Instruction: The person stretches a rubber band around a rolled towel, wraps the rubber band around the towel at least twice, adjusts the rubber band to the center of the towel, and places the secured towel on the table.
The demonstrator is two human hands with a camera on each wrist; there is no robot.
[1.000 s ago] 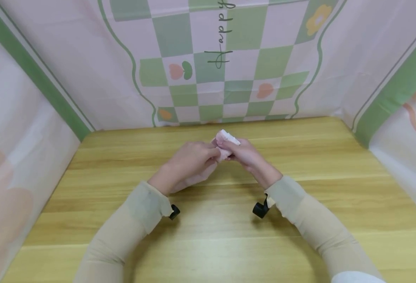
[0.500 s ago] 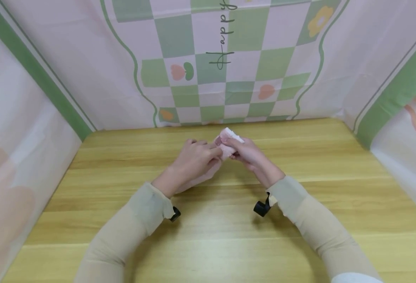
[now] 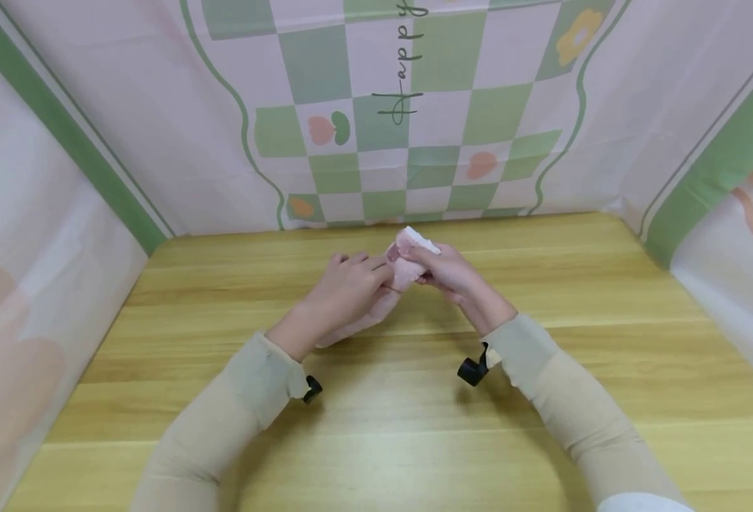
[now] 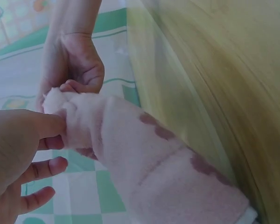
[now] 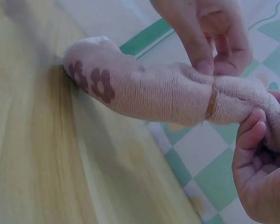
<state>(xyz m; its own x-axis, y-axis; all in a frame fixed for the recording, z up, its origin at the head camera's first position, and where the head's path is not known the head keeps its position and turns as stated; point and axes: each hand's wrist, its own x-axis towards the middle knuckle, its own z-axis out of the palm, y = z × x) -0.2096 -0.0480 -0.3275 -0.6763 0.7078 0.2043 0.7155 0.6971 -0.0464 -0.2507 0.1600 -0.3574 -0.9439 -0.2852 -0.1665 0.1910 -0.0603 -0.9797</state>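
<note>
Sock (image 3: pixel 376 306) lower part hidden under left hand (image 3: pixel 344 288).

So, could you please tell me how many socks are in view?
1: a pink fuzzy flower-patterned sock, held between left hand and right hand; another could be rolled inside.

Both arms wear long, thin beige sleeves (image 3: pixel 242 398) that reach down to the wrists. A small black strap clip (image 3: pixel 473 371) sticks out at each cuff. A bit of white cloth (image 3: pixel 638 502) shows at the lower right.

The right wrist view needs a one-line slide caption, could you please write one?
Both hands pinch a pink flower-print sock stretched above the wooden table.
</note>
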